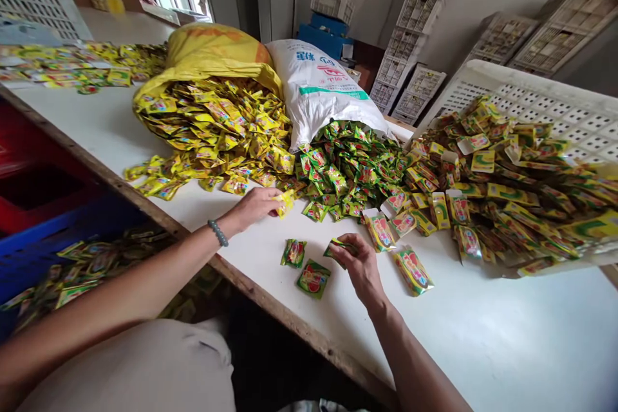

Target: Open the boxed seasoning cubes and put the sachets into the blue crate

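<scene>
My left hand [255, 208], with a beaded bracelet on its wrist, pinches a yellow packet [286, 203] at the front edge of the yellow packet pile [226, 122]. In my right hand [358, 264] is a green packet [338, 250], gripped between thumb and fingers just above the white table [270, 309]. Two green packets, a smaller one [293, 252] and a larger one [313, 279], lie flat between my hands. Right of my right hand rests a small printed box [412, 270]. Another box [380, 232] with its end flap up lies behind that hand.
A yellow sack [217, 45] and a white sack [318, 77] spill packets onto the table. At right, a tipped white crate [545, 109] spills many small boxes [512, 199]. A blue crate [29, 257] of packets stands below the table's wooden edge [290, 322]. Crates [405, 45] are stacked behind.
</scene>
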Motion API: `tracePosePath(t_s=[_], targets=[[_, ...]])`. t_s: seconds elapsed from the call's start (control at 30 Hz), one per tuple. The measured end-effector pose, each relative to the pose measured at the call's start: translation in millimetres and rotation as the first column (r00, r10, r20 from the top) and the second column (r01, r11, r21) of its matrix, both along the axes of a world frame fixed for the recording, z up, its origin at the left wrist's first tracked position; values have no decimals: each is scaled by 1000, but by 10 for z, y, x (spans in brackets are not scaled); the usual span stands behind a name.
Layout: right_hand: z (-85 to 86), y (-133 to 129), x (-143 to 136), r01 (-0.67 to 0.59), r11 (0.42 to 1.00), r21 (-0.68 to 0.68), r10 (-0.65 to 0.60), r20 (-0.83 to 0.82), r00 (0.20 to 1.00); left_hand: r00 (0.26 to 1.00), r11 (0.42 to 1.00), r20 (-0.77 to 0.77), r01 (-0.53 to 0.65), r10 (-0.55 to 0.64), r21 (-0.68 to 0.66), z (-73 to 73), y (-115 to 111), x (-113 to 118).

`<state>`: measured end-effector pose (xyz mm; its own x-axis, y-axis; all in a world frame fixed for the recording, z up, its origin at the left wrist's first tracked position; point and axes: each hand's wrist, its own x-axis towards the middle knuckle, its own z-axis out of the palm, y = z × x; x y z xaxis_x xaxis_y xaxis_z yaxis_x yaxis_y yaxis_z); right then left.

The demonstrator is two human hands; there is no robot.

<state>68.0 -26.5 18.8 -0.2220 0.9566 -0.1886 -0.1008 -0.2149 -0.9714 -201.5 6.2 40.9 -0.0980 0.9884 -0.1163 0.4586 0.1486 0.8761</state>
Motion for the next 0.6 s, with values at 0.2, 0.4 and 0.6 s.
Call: tracePosePath(t_s=[0.2,0.4,0.6], targets=[[128,-63,-114,-124,990,-71,116,-111,987,825,890,521,387,-217,-241,61,-429,643],[-40,-79,-174,-22,999,-43,21,-26,999,810,893,524,410,-264,-184,87,-481,738],[47,-84,-197,-75,990,-120,59,-129,990,876,940,424,313,-231,-134,43,-449,801]])
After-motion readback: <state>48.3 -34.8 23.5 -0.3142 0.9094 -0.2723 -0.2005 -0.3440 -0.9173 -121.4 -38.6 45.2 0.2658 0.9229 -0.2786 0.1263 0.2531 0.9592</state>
